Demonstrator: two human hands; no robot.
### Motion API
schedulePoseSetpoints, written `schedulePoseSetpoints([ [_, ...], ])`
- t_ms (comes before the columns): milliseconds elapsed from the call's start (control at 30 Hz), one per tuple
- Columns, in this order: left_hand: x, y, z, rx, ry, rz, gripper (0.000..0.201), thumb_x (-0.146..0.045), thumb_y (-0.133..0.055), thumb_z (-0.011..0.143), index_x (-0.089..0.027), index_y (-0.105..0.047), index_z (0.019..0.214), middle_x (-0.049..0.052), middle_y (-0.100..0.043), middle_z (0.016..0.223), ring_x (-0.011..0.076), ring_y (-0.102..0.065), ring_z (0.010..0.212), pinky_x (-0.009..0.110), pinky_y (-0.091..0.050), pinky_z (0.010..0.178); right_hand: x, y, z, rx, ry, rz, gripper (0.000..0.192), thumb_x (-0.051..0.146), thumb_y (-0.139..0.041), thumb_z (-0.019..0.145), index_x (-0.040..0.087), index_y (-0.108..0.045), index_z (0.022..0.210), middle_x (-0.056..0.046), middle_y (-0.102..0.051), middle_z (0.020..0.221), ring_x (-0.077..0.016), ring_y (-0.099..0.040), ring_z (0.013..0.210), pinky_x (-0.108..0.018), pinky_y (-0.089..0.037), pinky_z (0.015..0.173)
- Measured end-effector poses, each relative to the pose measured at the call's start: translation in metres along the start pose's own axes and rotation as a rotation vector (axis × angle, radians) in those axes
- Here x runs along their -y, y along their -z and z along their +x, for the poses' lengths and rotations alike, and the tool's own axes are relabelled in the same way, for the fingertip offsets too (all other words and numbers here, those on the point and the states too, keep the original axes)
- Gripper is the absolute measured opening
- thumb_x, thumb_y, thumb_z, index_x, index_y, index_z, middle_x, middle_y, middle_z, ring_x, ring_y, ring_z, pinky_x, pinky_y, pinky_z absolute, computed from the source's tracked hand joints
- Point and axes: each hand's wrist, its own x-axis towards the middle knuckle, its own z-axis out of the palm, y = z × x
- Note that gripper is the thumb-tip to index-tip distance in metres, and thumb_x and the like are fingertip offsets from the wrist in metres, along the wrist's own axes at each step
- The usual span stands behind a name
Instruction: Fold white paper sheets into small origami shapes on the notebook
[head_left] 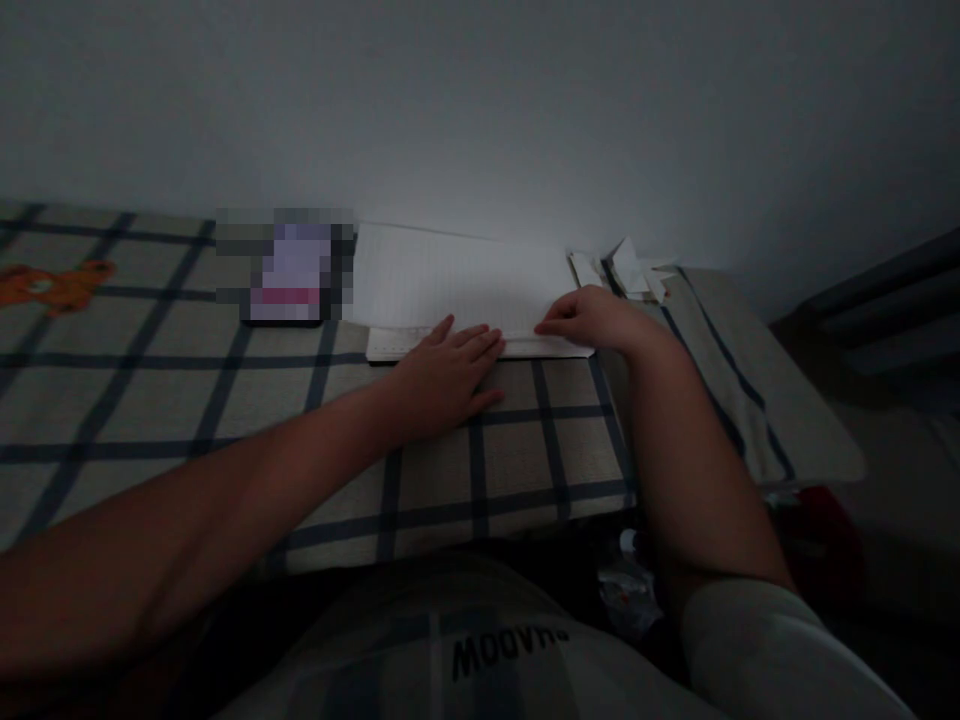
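A white sheet of paper lies flat against the wall on the checked cloth. The left hand presses its near edge, palm flat, gripping nothing. The right hand pinches the same edge, apparently creasing; next comes firm pressure along it.

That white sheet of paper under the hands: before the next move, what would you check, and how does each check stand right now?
1. Left hand lies flat, fingertips on the paper's near edge: ok.
2. Right hand pinches the paper near its right corner: cannot tell, fingers curled.
3. Paper lies flat on the checked cloth: ok.
4. Folded paper pieces stay off the sheet: ok.
5. Phone stays beside the sheet, not on it: ok.
6. Light enough for fine lines: not ok.
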Motion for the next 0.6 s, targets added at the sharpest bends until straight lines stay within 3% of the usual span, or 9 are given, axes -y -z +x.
schedulePoseSetpoints([
  [333, -0.0026, -0.0038, -0.0003, -0.06, -0.024, 0.078, 0.067, -0.048, -0.038, 0.109, -0.005, -0.04, 0.16, 0.018, -0.039, 0.166, 0.0313, -0.037, 0.154, 0.048, -0.019, 0.13, 0.0021, -0.0038, 0.0024, -0.03, -0.01, -0.068, 0.024, 0.038, -0.075, 0.086, 0.015, -0.081, 0.087, -0.004, -0.072, 0.073, -0.0137, -0.057, 0.065, -0.028, -0.04, 0.064],
  [467, -0.002, -0.0048, 0.0017, -0.024, -0.071, 0.063, 0.067, -0.047, -0.037, 0.109, -0.005, -0.037, 0.161, 0.016, -0.032, 0.169, 0.03, -0.034, 0.156, 0.045, -0.019, 0.13, 0.0026, -0.004, 0.0024, -0.025, 0.011, -0.075, 0.024, 0.038, -0.073, 0.087, 0.015, -0.081, 0.088, -0.004, -0.074, 0.074, -0.0144, -0.058, 0.066, -0.028, -0.041, 0.065],
  [600, 0.0009, -0.0064, 0.0038, -0.018, -0.077, 0.036, 0.07, -0.05, -0.037, 0.108, -0.004, -0.036, 0.161, 0.017, -0.036, 0.168, 0.0308, -0.038, 0.154, 0.044, -0.024, 0.129, 0.0005, -0.0049, 0.0038, -0.022, 0.025, -0.089, 0.026, 0.04, -0.073, 0.087, 0.016, -0.081, 0.087, -0.005, -0.074, 0.076, -0.0151, -0.059, 0.068, -0.028, -0.041, 0.066],
])
